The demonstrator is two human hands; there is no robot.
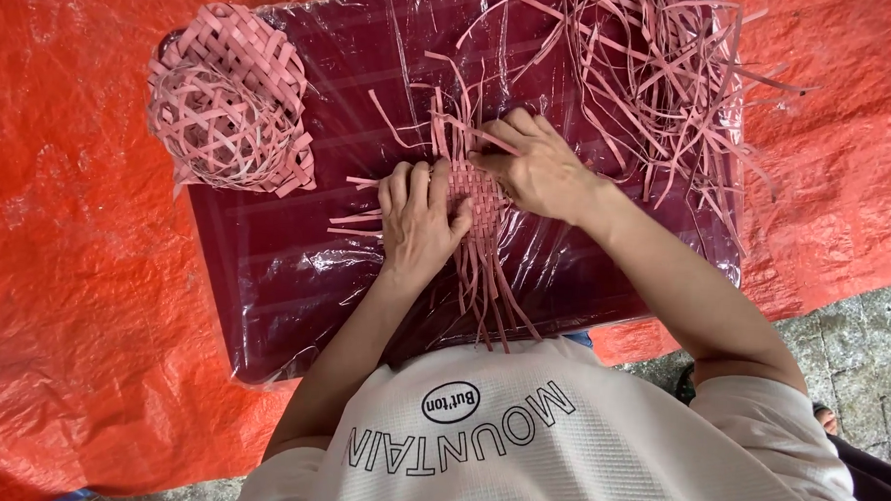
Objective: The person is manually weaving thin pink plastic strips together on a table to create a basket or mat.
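A small flat weave of pink strips (478,197) lies on the dark red, plastic-wrapped board (274,273), with loose strip ends fanning out on all sides. My left hand (419,214) lies flat on the weave's left part and presses it down. Beside it, my right hand (534,166) pinches one pink strip (451,131) at the weave's upper edge. The hands cover the weave's middle.
A finished woven pink basket (230,101) lies on its side at the board's far left corner. A loose pile of pink strips (663,80) covers the far right corner. An orange tarp (54,263) lies beneath the board, and grey stone floor (862,339) shows at the right.
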